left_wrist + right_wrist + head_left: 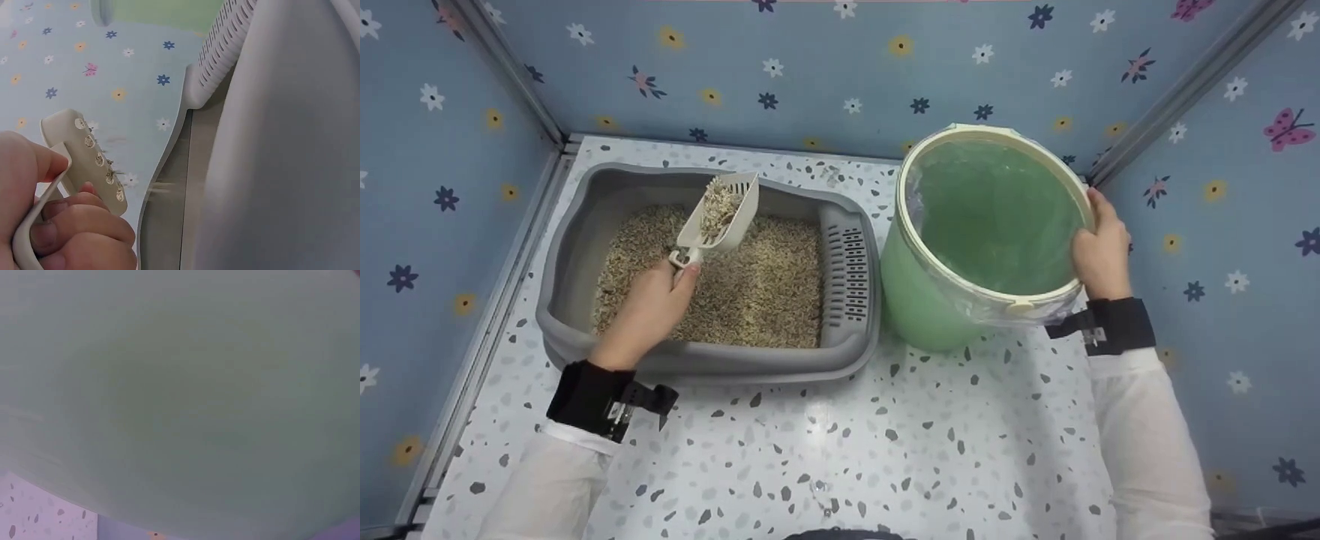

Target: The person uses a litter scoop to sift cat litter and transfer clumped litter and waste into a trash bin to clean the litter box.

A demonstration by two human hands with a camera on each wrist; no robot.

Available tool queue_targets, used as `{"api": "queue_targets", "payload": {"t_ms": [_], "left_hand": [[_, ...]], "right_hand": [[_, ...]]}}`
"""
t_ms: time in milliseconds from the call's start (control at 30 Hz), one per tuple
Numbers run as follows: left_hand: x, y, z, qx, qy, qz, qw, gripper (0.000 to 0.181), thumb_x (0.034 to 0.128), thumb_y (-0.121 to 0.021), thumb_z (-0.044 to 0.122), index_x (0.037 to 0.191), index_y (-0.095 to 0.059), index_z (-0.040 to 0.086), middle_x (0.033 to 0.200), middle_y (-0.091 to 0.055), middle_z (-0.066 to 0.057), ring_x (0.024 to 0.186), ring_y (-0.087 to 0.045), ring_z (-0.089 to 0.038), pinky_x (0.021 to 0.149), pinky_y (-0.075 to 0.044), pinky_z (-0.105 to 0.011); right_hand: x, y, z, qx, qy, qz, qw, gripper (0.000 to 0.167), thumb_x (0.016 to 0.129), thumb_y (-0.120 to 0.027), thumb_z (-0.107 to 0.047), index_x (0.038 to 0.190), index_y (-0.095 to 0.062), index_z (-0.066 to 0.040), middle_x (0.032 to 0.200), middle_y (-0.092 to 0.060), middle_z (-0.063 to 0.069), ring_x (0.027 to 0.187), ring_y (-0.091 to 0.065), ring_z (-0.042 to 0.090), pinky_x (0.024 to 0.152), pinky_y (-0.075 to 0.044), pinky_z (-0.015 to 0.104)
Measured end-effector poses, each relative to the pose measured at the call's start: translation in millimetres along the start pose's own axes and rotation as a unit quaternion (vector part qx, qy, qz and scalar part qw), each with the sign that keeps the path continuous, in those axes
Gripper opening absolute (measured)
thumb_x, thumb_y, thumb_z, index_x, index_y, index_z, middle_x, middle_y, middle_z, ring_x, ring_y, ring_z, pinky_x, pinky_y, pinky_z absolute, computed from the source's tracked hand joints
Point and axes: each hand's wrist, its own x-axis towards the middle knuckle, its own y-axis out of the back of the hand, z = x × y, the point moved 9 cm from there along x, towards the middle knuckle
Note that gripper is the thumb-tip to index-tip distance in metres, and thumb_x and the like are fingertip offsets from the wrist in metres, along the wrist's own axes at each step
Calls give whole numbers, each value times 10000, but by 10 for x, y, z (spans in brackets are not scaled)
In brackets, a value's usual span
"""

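Over the grey litter box (712,361), my left hand (649,309) grips the handle of a cream litter scoop (740,223). Clumps of litter (718,210) lie in the scoop's slotted bowl. In the left wrist view, curled fingers (84,233) wrap the handle, and bits stick out through the bowl's holes. Brown granular litter (772,292) covers the box floor below. At right, my right hand (1102,251) holds the cream rim of a green bin (915,300), thumb over the edge. A clear plastic liner (997,217) covers the bin's inside. The right wrist view is mostly green bin wall (185,410).
The box and bin stand side by side on a white speckled surface (810,442). Blue flowered panels (810,67) close off the back and both sides, with metal strips (1177,90) at the corners. The box has a slotted ledge (846,277) toward the bin.
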Motion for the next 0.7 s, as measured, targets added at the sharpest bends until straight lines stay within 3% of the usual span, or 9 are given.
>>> {"api": "queue_targets", "payload": {"t_ms": [233, 400, 567, 633, 700], "left_hand": [[-24, -8, -34, -73, 17, -50, 10000, 470, 1026, -281, 388, 1125, -502, -15, 676, -418, -15, 512, -356, -112, 423, -334, -224], [-41, 53, -46, 246, 12, 83, 9997, 476, 1021, -281, 409, 1026, -487, -20, 676, -431, -30, 509, -382, -133, 413, -350, -238], [-56, 151, -12, 855, -225, 519, 9947, 554, 1019, -314, 397, 1107, -458, -131, 663, -462, -66, 490, -432, -164, 406, -382, -257], [-68, 189, 18, 1188, -427, 794, 9888, 515, 1017, -349, 372, 1104, -464, -123, 639, -471, -72, 470, -444, -178, 394, -384, -269], [-82, 218, 49, 1521, -653, 1076, 9803, 413, 1012, -388, 343, 1000, -477, -60, 600, -469, -69, 435, -439, -189, 367, -368, -274]], "right_hand": [[2, -10, 10, 60, -123, -40, 9999, 680, 868, -283, 70, 1512, -163, -116, 1541, -236, 141, 1366, -310, 328, 1111, -297, 446], [15, -8, 10, 30, -117, -30, 9999, 682, 861, -289, 71, 1509, -172, -107, 1537, -245, 146, 1358, -323, 334, 1108, -301, 450], [15, -10, 25, 43, -140, -47, 9999, 683, 870, -285, 73, 1512, -162, -123, 1536, -248, 146, 1351, -337, 334, 1089, -332, 449], [12, -7, 20, 35, -88, -34, 9999, 677, 872, -271, 71, 1512, -167, -124, 1537, -246, 144, 1359, -324, 331, 1092, -322, 452], [11, -2, 18, 30, -30, -6, 10000, 669, 875, -259, 71, 1511, -173, -118, 1538, -244, 144, 1369, -306, 329, 1101, -302, 457]]}}
